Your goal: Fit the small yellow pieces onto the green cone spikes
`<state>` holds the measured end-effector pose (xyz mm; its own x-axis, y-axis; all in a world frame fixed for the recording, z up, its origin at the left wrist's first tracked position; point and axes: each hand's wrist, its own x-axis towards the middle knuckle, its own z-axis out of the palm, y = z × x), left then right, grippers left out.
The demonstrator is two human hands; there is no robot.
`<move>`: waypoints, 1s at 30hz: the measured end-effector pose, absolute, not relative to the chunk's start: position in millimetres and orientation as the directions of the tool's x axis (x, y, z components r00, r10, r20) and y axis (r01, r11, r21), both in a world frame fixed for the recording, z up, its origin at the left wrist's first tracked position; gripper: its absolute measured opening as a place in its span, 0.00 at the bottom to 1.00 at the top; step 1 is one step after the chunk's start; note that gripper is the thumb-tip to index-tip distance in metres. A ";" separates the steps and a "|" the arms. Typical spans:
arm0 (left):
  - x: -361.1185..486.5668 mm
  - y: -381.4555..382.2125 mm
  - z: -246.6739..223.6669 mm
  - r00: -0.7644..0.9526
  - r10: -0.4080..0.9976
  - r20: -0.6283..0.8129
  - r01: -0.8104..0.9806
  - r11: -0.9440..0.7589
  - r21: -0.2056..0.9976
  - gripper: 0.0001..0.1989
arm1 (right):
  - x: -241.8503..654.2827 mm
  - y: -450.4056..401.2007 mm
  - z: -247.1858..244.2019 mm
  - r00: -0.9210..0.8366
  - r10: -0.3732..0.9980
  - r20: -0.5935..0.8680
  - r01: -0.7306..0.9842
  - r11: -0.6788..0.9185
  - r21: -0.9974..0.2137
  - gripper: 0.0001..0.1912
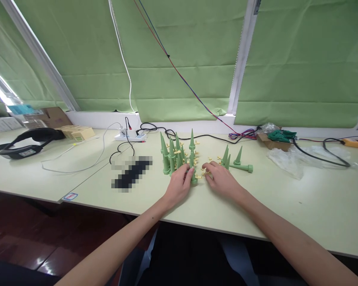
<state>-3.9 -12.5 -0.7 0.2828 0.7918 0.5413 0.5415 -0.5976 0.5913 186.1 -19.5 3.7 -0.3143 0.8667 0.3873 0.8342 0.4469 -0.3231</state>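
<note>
The left hand [179, 186] has its grip closed on a slim, pointed green cone [193, 178], upright on the pale table [286, 198]; whether the grip of the right hand [222, 180], beside small yellow pieces [199, 177], holds one cannot be told. More cones [166, 163] cluster leftward. Behind hang green blinds [197, 39], crossed by red and blue wires [181, 76].

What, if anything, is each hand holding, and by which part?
The left hand seems to hold an upright green plastic cone by its side. The right hand is at small yellow plastic pieces; hold unclear.
</note>
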 end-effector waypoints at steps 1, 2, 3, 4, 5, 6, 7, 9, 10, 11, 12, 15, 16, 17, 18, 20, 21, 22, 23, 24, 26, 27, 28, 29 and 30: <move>-3.5 -12.8 -0.3 0.289 0.794 0.536 0.542 -0.597 0.592 0.16 | 186.4 -19.1 2.8 -0.317 0.873 0.371 0.841 0.440 -0.316 0.13; -3.1 -13.2 0.2 0.299 0.795 0.528 0.542 -0.596 0.592 0.15 | 186.6 -18.9 2.0 -0.319 0.878 0.358 0.846 0.434 -0.311 0.13; -2.7 -13.6 0.7 0.310 0.797 0.519 0.542 -0.596 0.592 0.15 | 186.6 -18.8 1.3 -0.321 0.882 0.346 0.850 0.429 -0.306 0.14; -2.4 -14.0 1.0 0.321 0.798 0.510 0.544 -0.596 0.591 0.14 | 186.5 -18.9 0.8 -0.323 0.885 0.336 0.853 0.426 -0.301 0.14; -2.2 -14.3 1.2 0.328 0.798 0.506 0.547 -0.597 0.587 0.14 | 186.2 -18.9 0.3 -0.325 0.887 0.328 0.857 0.423 -0.295 0.15; -2.1 -14.5 1.3 0.332 0.797 0.505 0.551 -0.598 0.582 0.13 | 185.9 -19.0 -0.2 -0.328 0.889 0.320 0.859 0.422 -0.289 0.15; -2.1 -14.7 1.3 0.333 0.796 0.505 0.555 -0.599 0.578 0.13 | 185.7 -19.0 -0.6 -0.333 0.890 0.313 0.861 0.422 -0.284 0.14; -2.2 -14.7 0.9 0.333 0.795 0.507 0.557 -0.600 0.574 0.13 | 185.3 -18.8 -1.5 -0.340 0.891 0.300 0.864 0.422 -0.274 0.14; -2.2 -14.7 0.7 0.333 0.795 0.507 0.556 -0.600 0.575 0.13 | 185.1 -18.6 -1.9 -0.343 0.892 0.295 0.865 0.422 -0.270 0.13; -2.2 -14.6 0.5 0.333 0.796 0.505 0.552 -0.599 0.580 0.13 | 185.1 -18.4 -2.3 -0.346 0.892 0.291 0.867 0.423 -0.265 0.13; -2.2 -14.6 0.3 0.331 0.799 0.502 0.547 -0.596 0.588 0.12 | 185.0 -18.2 -2.7 -0.348 0.892 0.288 0.867 0.423 -0.263 0.12; -1.9 -14.6 -0.2 0.315 0.808 0.498 0.522 -0.585 0.620 0.12 | 184.7 -17.8 -3.2 -0.341 0.895 0.288 0.868 0.418 -0.268 0.11; -1.8 -14.8 -0.3 0.308 0.809 0.500 0.515 -0.584 0.628 0.12 | 184.6 -17.7 -3.3 -0.337 0.897 0.287 0.869 0.413 -0.272 0.10; -1.8 -14.9 -0.4 0.302 0.810 0.503 0.509 -0.583 0.633 0.12 | 184.5 -17.7 -3.2 -0.333 0.899 0.283 0.870 0.409 -0.276 0.10; -1.9 -15.1 -0.6 0.298 0.809 0.507 0.504 -0.584 0.636 0.13 | 184.4 -17.7 -3.2 -0.330 0.902 0.279 0.871 0.405 -0.279 0.09; -2.2 -15.6 -1.0 0.292 0.809 0.510 0.498 -0.584 0.641 0.13 | 184.5 -17.8 -3.1 -0.330 0.903 0.274 0.870 0.404 -0.285 0.09; -2.4 -15.8 -1.2 0.290 0.811 0.508 0.498 -0.581 0.643 0.14 | 184.6 -17.9 -3.1 -0.331 0.903 0.273 0.867 0.406 -0.288 0.09; -2.6 -16.0 -1.4 0.289 0.814 0.504 0.502 -0.577 0.644 0.15 | 184.7 -17.9 -3.2 -0.333 0.902 0.274 0.865 0.408 -0.292 0.09; -2.8 -16.1 -1.5 0.291 0.818 0.497 0.508 -0.572 0.644 0.15 | 184.9 -17.9 -3.3 -0.336 0.900 0.276 0.861 0.413 -0.296 0.09; -2.9 -16.3 -1.5 0.294 0.821 0.490 0.515 -0.568 0.642 0.16 | 185.0 -18.0 -3.4 -0.340 0.898 0.279 0.857 0.418 -0.301 0.10; -3.0 -16.5 -1.1 0.312 0.825 0.471 0.529 -0.563 0.635 0.18 | 185.0 -18.2 -3.3 -0.343 0.896 0.281 0.851 0.423 -0.313 0.09; -2.9 -16.7 -0.8 0.324 0.827 0.459 0.536 -0.561 0.631 0.19 | 184.9 -18.5 -3.0 -0.341 0.897 0.280 0.848 0.422 -0.320 0.09; -2.9 -16.9 -0.6 0.337 0.829 0.446 0.542 -0.558 0.628 0.20 | 184.7 -18.8 -2.5 -0.337 0.899 0.281 0.846 0.420 -0.328 0.09; -2.8 -17.1 -0.3 0.348 0.832 0.432 0.548 -0.554 0.627 0.20 | 184.4 -19.2 -1.9 -0.330 0.900 0.283 0.845 0.416 -0.337 0.09; -2.7 -17.2 -0.2 0.357 0.835 0.419 0.553 -0.550 0.626 0.20 | 184.1 -19.6 -1.1 -0.322 0.902 0.288 0.844 0.411 -0.345 0.09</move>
<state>-2.7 -17.2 -0.2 0.3569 0.8350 0.4188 0.5528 -0.5502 0.6258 184.1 -19.6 -1.1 -0.3217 0.9019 0.2882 0.8435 0.4113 -0.3454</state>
